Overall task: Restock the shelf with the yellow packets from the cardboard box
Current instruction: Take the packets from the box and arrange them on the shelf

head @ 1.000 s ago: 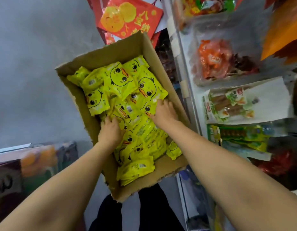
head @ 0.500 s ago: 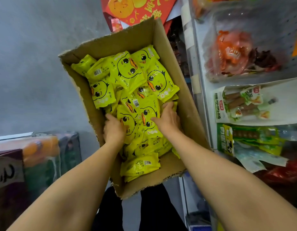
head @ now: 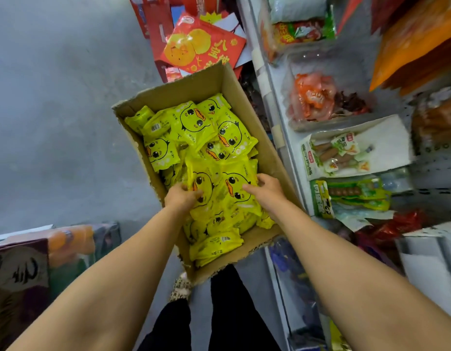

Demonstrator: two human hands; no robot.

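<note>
Both hands are down in the cardboard box [head: 267, 158], gathering a bunch of yellow packets [head: 219, 193] from the near half of the pile. The left hand [head: 180, 198] has its fingers curled onto the left edge of the bunch, and the right hand [head: 266, 190] is curled over the right edge — so it's a squeeze from both sides, not a proper grip on any single packet.

The risk I see: these look like slick plastic, loosely heaped, so lifting a clamped stack could let the middle ones slide out and drop back in, or onto the floor [head: 55, 110]. The box sits just beside the shelf [head: 282, 138], and its right wall could catch a packet on the way across.

Orientation: the two top packets in the grab lie flat, face up, with the duck print's head towards the far end — long axis roughly along the box's length, tilted a bit right. The rest are jumbled every which way.
</note>
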